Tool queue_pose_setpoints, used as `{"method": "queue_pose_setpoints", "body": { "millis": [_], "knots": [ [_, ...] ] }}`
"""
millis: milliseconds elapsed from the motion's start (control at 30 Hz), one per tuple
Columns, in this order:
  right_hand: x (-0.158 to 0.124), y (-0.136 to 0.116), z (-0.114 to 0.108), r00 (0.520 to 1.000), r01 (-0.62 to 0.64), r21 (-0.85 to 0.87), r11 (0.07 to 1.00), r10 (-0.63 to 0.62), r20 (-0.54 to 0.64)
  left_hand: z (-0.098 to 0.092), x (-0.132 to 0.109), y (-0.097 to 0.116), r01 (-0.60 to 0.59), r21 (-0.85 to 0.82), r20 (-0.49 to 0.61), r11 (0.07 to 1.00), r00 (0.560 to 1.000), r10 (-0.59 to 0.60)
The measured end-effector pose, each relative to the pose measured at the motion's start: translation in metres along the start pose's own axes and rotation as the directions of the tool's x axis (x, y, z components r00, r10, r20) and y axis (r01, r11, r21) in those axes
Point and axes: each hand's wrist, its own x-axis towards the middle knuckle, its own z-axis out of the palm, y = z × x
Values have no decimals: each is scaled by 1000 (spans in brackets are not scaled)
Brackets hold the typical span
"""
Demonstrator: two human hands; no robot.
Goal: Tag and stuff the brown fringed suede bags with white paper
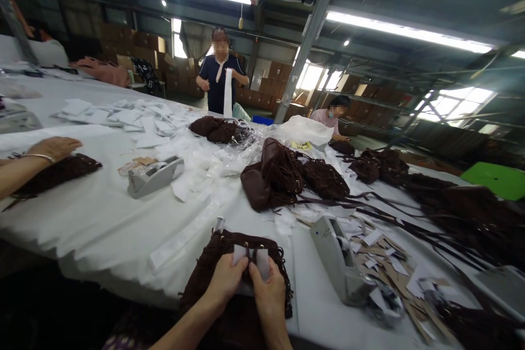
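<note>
A dark brown fringed bag [203, 265] lies before me at the table's near edge, with metal eyelets and a cord along its upper part. My left hand [226, 279] is closed, its thumb pressing a white paper slip [239, 254] against the bag's front. Beside it, my right hand [268, 287] pinches a second white slip [262, 260] in the same way. Both thumbs meet near the dark cord ends [251, 254] between the slips. Whether the fingers also grip the cord is hidden. A small clear piece [219, 223] stands at the bag's upper left corner.
Grey tape dispensers stand at right [342, 262] and left [156, 176]. More brown bags [283, 175] are heaped ahead, with long straps at right. Paper scraps [385, 262] litter the white table [123, 229]. A co-worker's hand [55, 149] rests on a bag at left; two people are beyond.
</note>
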Motion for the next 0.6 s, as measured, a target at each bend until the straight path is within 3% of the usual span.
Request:
{"method": "queue_pose_setpoints", "body": {
  "millis": [100, 200, 333, 433, 500, 600],
  "knots": [
    [-11, 2, -1, 995, 63, -59, 996, -68, -78, 2, 1, -6, -97, 132, -84, 987, 991, 108],
    [-23, 5, -1, 968, 232, -76, 970, -238, -80, 3, 1, -10, -123, 188, -131, 974, 980, 149],
    [-29, 11, 0, 893, 438, -159, 885, -449, -38, 6, 0, -9, -115, 92, -160, 989, 979, 128],
    [-26, 15, 3, 808, 580, -222, 784, -589, 32, 10, -1, -7, -97, -27, -132, 995, 987, 93],
    [-23, 18, 4, 761, 642, -240, 728, -644, 84, 12, -1, -5, -82, -98, -110, 992, 991, 71],
    [-20, 17, 4, 730, 681, -218, 699, -670, 135, 15, 0, -2, -50, -142, -125, 989, 992, 32]
  ]
}}
